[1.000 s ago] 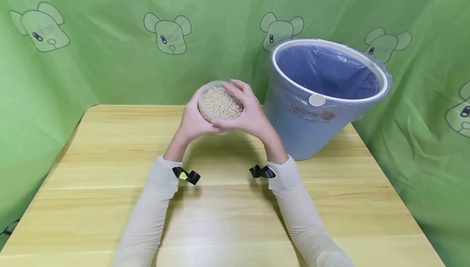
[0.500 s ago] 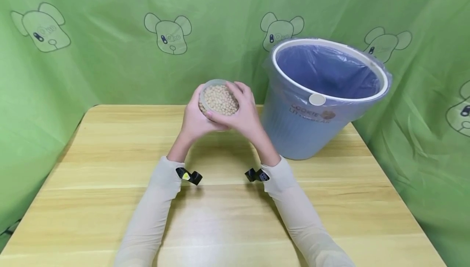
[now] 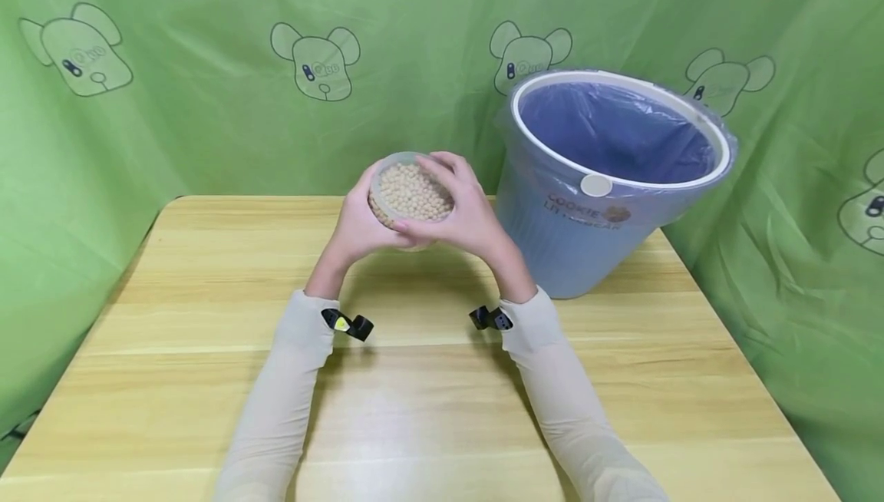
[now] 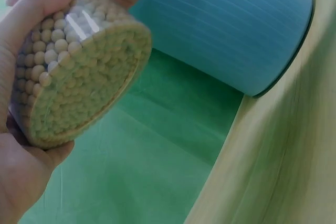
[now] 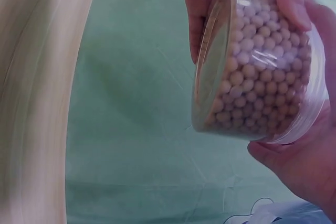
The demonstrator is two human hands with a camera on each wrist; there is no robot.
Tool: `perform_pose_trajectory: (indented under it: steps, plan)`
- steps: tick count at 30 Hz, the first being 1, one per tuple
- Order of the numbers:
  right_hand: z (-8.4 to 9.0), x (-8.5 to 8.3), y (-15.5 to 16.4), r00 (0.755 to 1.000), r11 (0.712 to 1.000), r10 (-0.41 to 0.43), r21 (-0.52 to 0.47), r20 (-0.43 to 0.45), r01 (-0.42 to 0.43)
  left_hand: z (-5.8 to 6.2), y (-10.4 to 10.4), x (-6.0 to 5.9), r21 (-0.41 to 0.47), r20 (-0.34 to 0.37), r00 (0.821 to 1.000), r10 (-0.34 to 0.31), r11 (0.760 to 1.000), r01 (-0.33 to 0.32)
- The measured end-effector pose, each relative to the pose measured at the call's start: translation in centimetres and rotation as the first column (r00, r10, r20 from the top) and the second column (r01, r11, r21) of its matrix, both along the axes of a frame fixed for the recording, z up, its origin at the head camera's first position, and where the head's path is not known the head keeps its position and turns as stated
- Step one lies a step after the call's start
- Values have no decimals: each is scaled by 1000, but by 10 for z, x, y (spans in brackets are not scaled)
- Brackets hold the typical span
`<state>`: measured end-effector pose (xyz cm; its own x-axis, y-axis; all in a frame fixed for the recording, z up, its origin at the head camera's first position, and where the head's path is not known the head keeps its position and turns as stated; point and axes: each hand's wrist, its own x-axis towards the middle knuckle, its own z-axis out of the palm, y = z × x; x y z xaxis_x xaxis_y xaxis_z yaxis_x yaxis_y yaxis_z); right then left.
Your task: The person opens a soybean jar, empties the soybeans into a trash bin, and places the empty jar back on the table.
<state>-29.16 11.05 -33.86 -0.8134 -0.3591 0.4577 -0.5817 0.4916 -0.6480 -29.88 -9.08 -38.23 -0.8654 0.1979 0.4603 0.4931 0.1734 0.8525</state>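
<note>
A green curtain point(image 3: 228, 133) printed with cartoon animal heads hangs behind and to both sides of a wood-grain tabletop point(image 3: 414, 425).

Take the clear round jar point(image 5: 257, 72) as the middle of a dial laid over the head view: both hands are wrapped around it, gripping it between them. The left hand point(image 3: 362, 218), at 8 o'clock, cups the jar's near left side. The right hand point(image 3: 473, 214), at 4 o'clock, curls over the other side, its thumb along the near edge and its fingers over the far rim. Pale beige balls point(image 3: 413, 191) fill most of the jar. It is held up above the tabletop, its flat base point(image 4: 89, 87) visible from the left wrist.

Further out, a small black device point(image 3: 361, 328) with a yellow-green patch sits on the left wrist at 7 o'clock, and a second black device point(image 3: 481, 318) on the right at 5. Two pale sleeves point(image 3: 272, 402) run down from there toward 7 and 5 o'clock.

At 3 o'clock a tall blue bin point(image 3: 573, 256) stands on the tabletop, near the right hand but apart from it. A thin plastic bag point(image 3: 615, 133) lines it under a white ring point(image 3: 621, 82), with a round white disc point(image 3: 596, 186) at the front and brown lettering below.
</note>
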Motion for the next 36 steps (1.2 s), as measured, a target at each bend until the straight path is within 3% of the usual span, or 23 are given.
perform_pose_trajectory:
  steps: [11,23,26,30,36]
  plan:
    - [1,-3,9,988,985,154,-86,17,-152,-4,-5,-6,86,-20,986,-164,982,165]
    - [1,-8,17,937,917,349,-200,-9,-344,1,-12,-4,129,3,940,-342,932,339]
    - [2,-8,17,951,924,308,-225,-42,-309,2,-15,-5,140,16,940,-340,932,334]
    - [5,-6,16,977,965,172,-176,-122,-192,2,-19,-6,145,22,960,-279,951,273]
    - [4,-4,13,970,992,30,-114,-240,-59,4,-33,-8,162,10,984,-181,971,177]
